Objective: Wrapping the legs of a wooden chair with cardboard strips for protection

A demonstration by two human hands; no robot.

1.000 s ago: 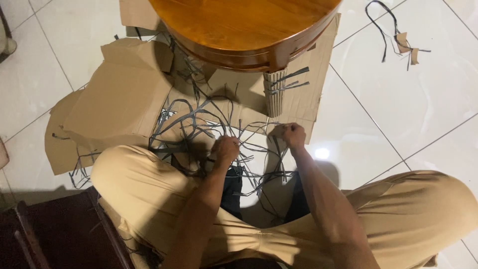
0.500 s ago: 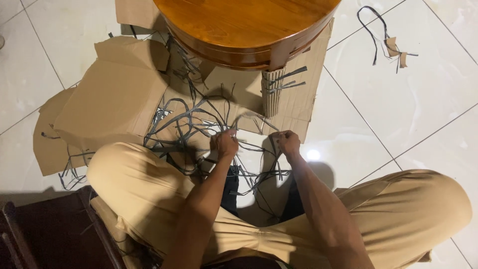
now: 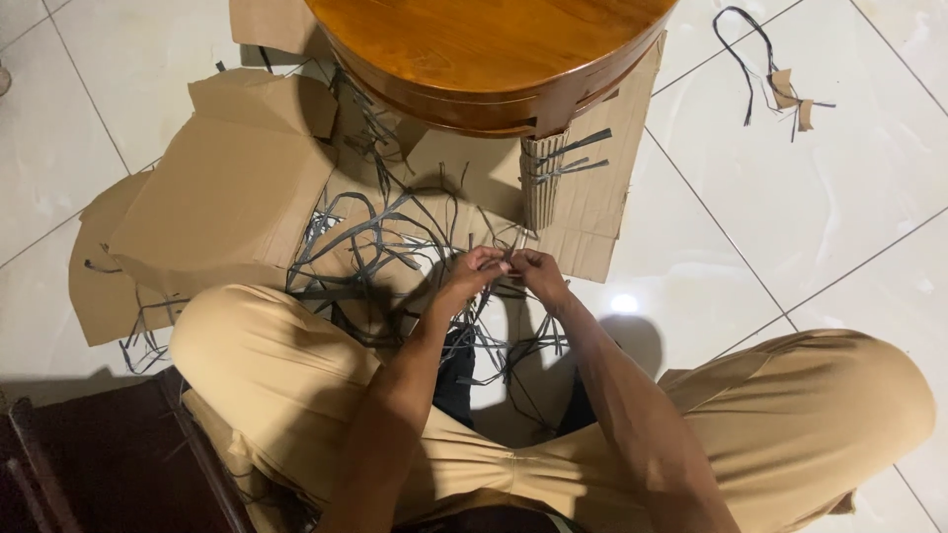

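Note:
I sit cross-legged on a tiled floor in tan trousers. My left hand and my right hand meet just in front of my knees, fingertips together, pinching a thin dark grey strip between them. Under and around both hands lies a tangled heap of the same dark strips spread over flattened brown cardboard. Which strip end each hand grips is hard to make out.
A round polished wooden table stands straight ahead, its edge over the cardboard. A rolled piece of corrugated cardboard tied with strips leans below it. Loose strips and card scraps lie far right. A dark wooden furniture piece sits at my lower left.
My two hands have come together: the right moved left toward the left hand, and both now pinch the same strip. My view shifted slightly.

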